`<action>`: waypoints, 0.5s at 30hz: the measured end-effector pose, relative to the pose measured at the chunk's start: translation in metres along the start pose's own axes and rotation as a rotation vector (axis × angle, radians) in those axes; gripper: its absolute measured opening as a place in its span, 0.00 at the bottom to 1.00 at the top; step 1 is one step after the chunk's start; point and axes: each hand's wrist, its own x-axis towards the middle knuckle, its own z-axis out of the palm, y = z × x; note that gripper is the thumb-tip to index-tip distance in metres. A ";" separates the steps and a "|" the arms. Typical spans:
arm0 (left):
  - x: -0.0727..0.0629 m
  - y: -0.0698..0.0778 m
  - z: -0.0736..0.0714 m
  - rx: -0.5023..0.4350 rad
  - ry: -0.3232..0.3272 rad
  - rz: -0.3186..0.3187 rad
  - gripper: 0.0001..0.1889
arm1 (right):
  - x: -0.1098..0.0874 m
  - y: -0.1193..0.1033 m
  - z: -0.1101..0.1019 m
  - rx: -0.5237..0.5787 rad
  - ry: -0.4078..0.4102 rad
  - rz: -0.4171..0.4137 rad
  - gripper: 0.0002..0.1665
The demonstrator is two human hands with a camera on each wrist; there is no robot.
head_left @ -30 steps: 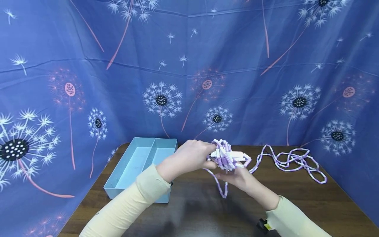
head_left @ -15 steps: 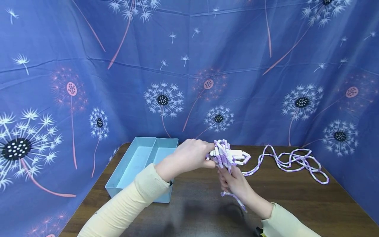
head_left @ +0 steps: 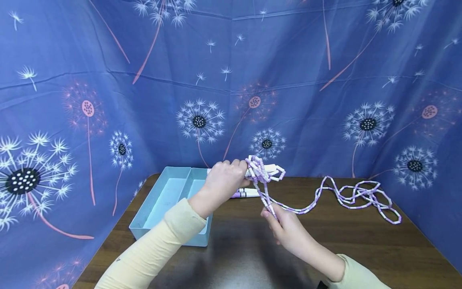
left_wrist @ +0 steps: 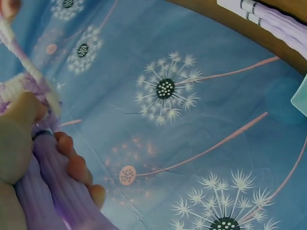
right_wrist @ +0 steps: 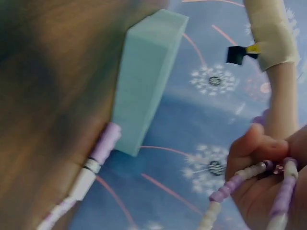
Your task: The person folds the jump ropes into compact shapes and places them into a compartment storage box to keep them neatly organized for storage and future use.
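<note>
The left fingers (left_wrist: 79, 170) are curled round the purple handles (left_wrist: 64, 184) of the beaded jump rope (head_left: 257, 165), whose coil (head_left: 259, 171) lies just beyond them, while the right fingers (right_wrist: 245, 143), to their right, pinch its two strands (right_wrist: 226, 190), probably so that the coil is kept tight.

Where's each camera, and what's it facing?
Head: on the head, facing forward and down; shows left hand, right hand, light-blue rectangular plastic tray.
Left wrist: worn there, facing blue dandelion-print cloth past the left hand's ribbed purple handles.
Right wrist: worn there, facing the right hand, left arm and purple-and-white beaded rope.
Head and right wrist share the tray.
</note>
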 end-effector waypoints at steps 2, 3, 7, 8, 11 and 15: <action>-0.001 -0.001 0.004 0.036 0.000 -0.014 0.22 | -0.001 -0.005 -0.003 -0.168 0.043 -0.077 0.05; -0.002 -0.001 0.006 0.051 -0.007 -0.017 0.21 | -0.002 -0.008 -0.005 -0.253 0.064 -0.117 0.07; -0.006 -0.002 0.013 0.099 -0.037 -0.004 0.19 | -0.002 -0.017 -0.021 -0.597 0.151 -0.344 0.14; -0.008 -0.002 0.015 0.103 -0.043 0.011 0.17 | -0.002 -0.019 -0.026 -0.659 0.161 -0.411 0.16; -0.012 0.001 0.020 0.083 -0.065 0.081 0.12 | 0.004 -0.027 -0.043 -0.806 0.164 -0.620 0.26; -0.018 0.009 0.021 0.033 -0.133 0.197 0.13 | 0.018 -0.043 -0.065 -0.898 0.115 -0.873 0.30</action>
